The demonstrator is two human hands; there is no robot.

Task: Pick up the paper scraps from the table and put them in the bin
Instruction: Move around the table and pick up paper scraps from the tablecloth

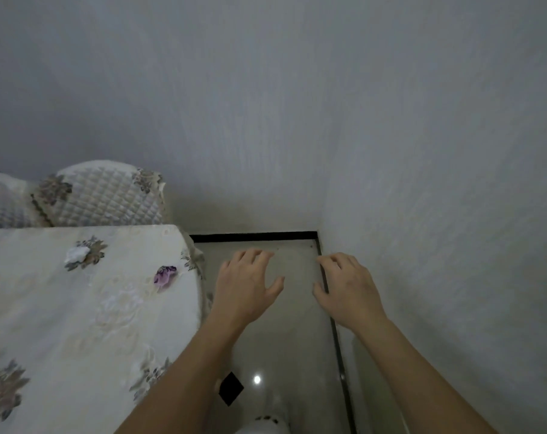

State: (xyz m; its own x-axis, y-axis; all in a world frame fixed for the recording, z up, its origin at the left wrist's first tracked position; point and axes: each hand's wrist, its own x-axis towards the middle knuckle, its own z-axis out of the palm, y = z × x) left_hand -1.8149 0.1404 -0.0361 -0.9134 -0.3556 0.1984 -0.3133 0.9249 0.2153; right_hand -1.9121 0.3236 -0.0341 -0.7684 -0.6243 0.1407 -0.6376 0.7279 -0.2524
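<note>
Both arms extended forward, palms down. Left hand [247, 283] and right hand [348, 285] side by side, apart, fingers loosely spread, holding nothing.

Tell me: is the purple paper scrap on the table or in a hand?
On the table. The purple scrap lies near its edge; the left hand and right hand hover empty beside it, fingers spread.

Left hand [248, 285] and right hand [348, 288] are bare — forearms bare too.
</note>
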